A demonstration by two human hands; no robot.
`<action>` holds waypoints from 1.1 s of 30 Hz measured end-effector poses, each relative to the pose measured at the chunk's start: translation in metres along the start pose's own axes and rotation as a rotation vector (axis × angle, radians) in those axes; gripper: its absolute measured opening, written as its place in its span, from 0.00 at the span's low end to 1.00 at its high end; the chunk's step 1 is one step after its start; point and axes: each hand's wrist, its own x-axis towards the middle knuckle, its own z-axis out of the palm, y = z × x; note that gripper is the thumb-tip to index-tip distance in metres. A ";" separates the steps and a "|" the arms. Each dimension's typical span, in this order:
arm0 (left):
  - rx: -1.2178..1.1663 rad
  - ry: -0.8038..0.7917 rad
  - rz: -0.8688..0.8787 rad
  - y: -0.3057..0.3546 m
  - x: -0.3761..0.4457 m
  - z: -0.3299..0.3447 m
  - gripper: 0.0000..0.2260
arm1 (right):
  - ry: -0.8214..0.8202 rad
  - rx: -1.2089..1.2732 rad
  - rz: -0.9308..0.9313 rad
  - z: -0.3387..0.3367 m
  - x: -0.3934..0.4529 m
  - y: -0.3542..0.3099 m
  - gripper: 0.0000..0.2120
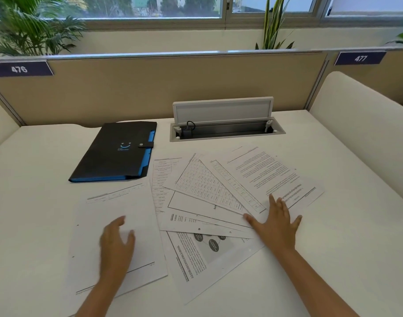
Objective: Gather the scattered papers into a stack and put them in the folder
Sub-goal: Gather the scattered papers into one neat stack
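Both hands (196, 236) spread flat on fanned papers (209, 186); folder (118, 152) (closed) nr open cable tray (225, 130).

White desk (333, 248) bearing fanned, overlapping printed papers (218, 195) near the front, a closed black folder (113, 154) at back left, and an open cable hatch (225, 130) behind.

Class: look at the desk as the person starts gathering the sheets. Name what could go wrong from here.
1. The papers lie fanned at differing angles; sweeping them together with the flat right hand may crease corners.
2. The folder looks snapped shut, so one hand must probably leave the stack to open it.
3. The open cable tray sits just behind; a sheet could slide in.
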 end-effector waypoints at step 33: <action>0.522 -0.652 0.530 0.037 -0.005 0.084 0.32 | 0.331 0.272 -0.107 -0.037 -0.016 -0.020 0.23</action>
